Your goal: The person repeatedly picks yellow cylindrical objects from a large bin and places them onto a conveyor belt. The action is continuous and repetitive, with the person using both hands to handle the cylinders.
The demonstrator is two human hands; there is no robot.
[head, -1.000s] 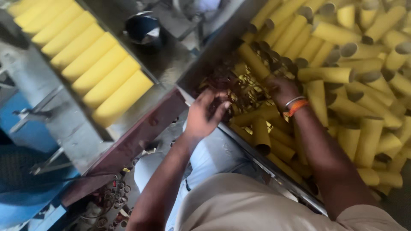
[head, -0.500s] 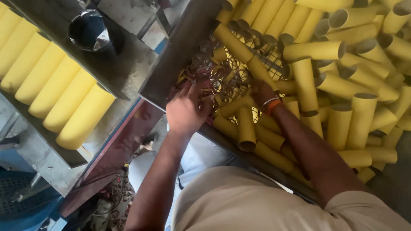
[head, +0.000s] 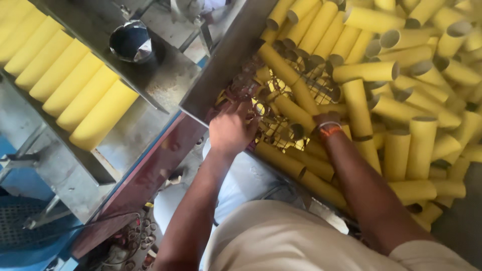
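Both hands now deeper among yellow tubes (head: 419,150), left hand (head: 232,131) beside bin edge (head: 221,65).

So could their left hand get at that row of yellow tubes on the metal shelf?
Probably yes: the left hand is at the bin's edge, and the row of tubes lies uncovered on the shelf to its left.

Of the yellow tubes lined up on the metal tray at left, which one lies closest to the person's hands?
The end tube of the row, nearest the left hand; the other tubes sit farther up-left.
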